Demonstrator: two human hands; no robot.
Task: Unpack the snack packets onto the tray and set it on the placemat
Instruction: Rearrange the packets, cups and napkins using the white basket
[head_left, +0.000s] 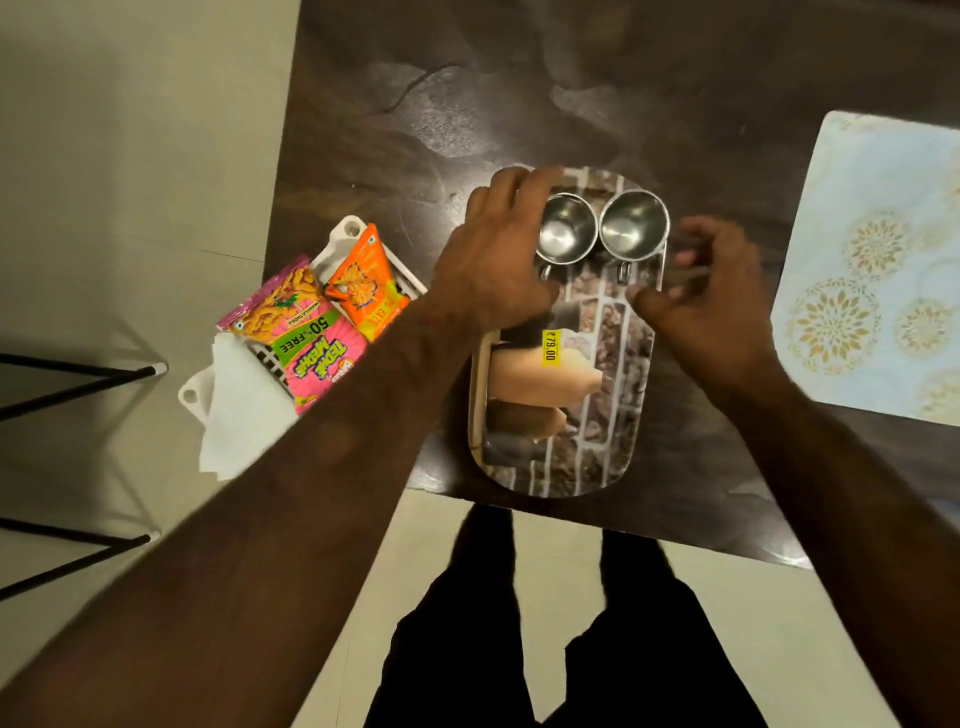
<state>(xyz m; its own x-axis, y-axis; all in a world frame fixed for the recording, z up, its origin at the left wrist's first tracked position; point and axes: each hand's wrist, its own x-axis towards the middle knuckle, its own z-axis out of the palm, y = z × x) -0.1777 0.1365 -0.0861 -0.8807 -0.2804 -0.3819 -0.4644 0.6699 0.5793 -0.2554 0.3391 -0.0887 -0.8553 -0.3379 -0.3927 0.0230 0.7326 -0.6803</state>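
A brick-patterned tray (597, 415) with a yellow price sticker lies on the dark table near its front edge. Two steel cups stand side by side at the tray's far end. My left hand (488, 260) wraps around the left cup (569, 231), with fingers over its far rim and the thumb by its handle. My right hand (711, 301) hovers, blurred, just right of the right cup (634, 223); its fingers are curled apart and hold nothing. A pink snack packet (296, 322) and an orange one (366, 286) lie in a white basket (349, 228) to the tray's left. The pale blue placemat (872, 260) lies at the right.
A white paper napkin (234, 405) hangs over the basket's near corner at the table's left edge. Black furniture legs (78, 379) stand on the floor to the left. My legs are at the table's front edge, below the tray.
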